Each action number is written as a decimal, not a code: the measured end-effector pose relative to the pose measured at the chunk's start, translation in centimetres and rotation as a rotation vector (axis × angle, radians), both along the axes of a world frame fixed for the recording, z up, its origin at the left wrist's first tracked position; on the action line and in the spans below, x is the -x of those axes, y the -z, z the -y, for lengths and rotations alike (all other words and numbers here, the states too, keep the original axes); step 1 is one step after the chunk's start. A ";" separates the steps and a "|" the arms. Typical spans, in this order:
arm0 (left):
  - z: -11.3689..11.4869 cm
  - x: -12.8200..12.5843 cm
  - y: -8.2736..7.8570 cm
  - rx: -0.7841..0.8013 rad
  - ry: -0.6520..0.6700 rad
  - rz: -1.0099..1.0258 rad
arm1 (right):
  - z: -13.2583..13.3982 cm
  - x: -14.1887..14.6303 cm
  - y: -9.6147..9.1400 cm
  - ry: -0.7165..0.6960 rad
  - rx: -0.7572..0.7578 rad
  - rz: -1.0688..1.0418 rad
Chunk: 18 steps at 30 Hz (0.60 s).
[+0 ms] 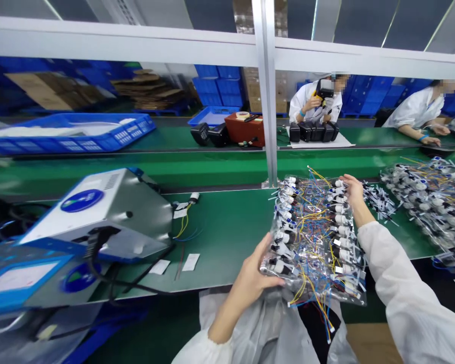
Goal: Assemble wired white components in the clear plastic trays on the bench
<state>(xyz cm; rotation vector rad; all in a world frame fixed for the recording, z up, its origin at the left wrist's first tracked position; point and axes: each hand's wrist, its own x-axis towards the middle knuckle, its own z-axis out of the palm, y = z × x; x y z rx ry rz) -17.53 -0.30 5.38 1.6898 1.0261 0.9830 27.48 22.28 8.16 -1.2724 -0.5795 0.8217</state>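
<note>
A clear plastic tray [314,255] carries two rows of small black-and-white cylindrical parts with blue, yellow and red wires between them. Its near end sticks out over the front edge of the green bench. My left hand [252,275] grips the tray's near left side, thumb toward me and fingers partly hidden. At the far right corner, my right hand [354,192] holds the tray's edge, its fingers reaching over the rim. Some wires with white connectors hang off the near end. A loose pile of small white-and-black pieces [379,202] lies right of my right hand.
More wired parts in clear trays [432,202] are stacked at right. At left stands a grey-and-blue machine [109,212] with cables; near it lie a single wired part [193,197] and paper labels [190,262]. A metal post [267,101] rises behind the bench. Co-workers sit across the line.
</note>
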 end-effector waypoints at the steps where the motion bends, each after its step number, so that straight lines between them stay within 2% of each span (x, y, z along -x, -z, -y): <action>1: 0.1 -0.2 -0.4 0.001 0.001 0.024 | 0.1 0.3 -0.3 0.008 0.006 -0.022; 4: 0.5 -0.7 -1.5 -0.012 -0.004 0.062 | 0.4 1.1 -1.6 0.039 -0.012 -0.064; 11: 1.4 -1.0 -3.5 -0.013 -0.062 0.164 | 0.5 3.0 -4.8 0.109 -0.162 -0.101; 15: 1.6 -0.6 -5.2 -0.031 -0.082 0.143 | 0.9 4.0 -6.3 0.112 -0.170 -0.126; 18: 1.7 -0.3 -5.7 -0.022 -0.084 0.210 | 1.0 4.1 -7.5 0.122 -0.138 -0.148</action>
